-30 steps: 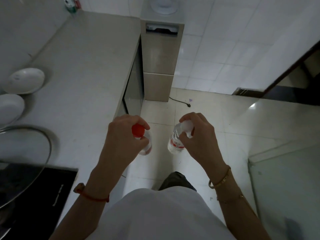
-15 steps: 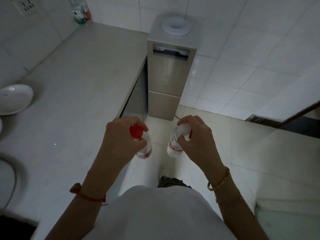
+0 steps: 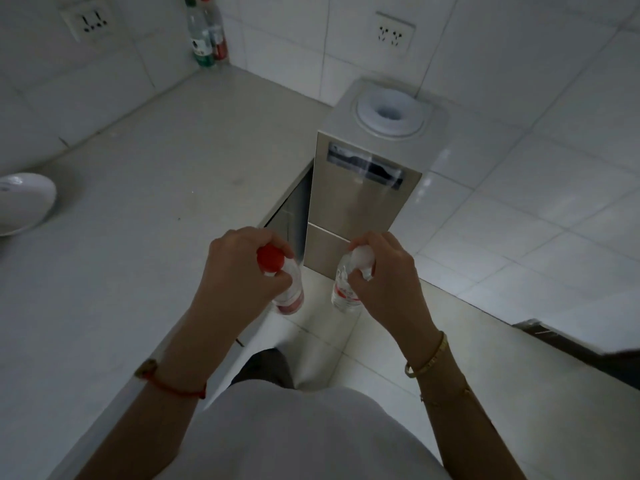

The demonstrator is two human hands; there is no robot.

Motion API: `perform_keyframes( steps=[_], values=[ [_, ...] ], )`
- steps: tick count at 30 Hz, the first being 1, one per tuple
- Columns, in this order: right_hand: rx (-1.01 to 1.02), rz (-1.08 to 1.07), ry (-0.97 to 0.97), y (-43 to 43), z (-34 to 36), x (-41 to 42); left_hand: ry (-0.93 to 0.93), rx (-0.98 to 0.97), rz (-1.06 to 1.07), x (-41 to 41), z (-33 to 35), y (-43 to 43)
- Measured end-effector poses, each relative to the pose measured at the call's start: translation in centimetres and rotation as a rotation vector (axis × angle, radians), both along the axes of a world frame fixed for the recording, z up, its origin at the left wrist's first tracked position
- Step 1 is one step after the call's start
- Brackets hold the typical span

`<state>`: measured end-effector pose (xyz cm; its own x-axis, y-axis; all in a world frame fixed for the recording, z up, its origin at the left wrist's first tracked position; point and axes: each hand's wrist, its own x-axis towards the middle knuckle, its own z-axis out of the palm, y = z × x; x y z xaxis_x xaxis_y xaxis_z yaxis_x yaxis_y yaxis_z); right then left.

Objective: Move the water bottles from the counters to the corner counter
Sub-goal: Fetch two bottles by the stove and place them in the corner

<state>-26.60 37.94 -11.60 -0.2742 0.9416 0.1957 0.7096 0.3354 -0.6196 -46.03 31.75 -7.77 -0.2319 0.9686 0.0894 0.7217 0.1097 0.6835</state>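
Note:
My left hand (image 3: 239, 271) grips a red-capped water bottle (image 3: 289, 292) by its neck, hanging just past the counter's front edge. My right hand (image 3: 384, 278) holds a white-capped water bottle (image 3: 343, 294) the same way, over the floor. Both bottles are clear with red labels and hang upright. Two more bottles (image 3: 206, 32), one with a green cap and one with a red cap, stand in the far corner of the grey counter (image 3: 138, 202), against the tiled wall.
A water dispenser (image 3: 367, 188) without a jug stands against the counter's right end, straight ahead. A white bowl (image 3: 24, 202) lies on the counter at the left. Wall sockets (image 3: 86, 20) sit above the counter. Tiled floor lies to the right.
I have moved forward along the counter: the dispenser and corner bottles are closer, and the cooktop, pan lid and second bowl have left view. Both hands still hold their bottles.

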Motion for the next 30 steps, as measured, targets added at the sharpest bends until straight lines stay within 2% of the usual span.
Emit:
perform_keyframes(
  steps=[13, 30],
  values=[
    [-0.015, 0.151, 0.019, 16.6, -1.8, -5.6, 0.023, -0.02, 0.119, -4.3, -1.9, 14.1],
    [0.025, 0.303, 0.008, 35.7, 0.6, -16.5, 0.043, 0.028, 0.268, -12.8, -0.2, 31.0]
  ],
)
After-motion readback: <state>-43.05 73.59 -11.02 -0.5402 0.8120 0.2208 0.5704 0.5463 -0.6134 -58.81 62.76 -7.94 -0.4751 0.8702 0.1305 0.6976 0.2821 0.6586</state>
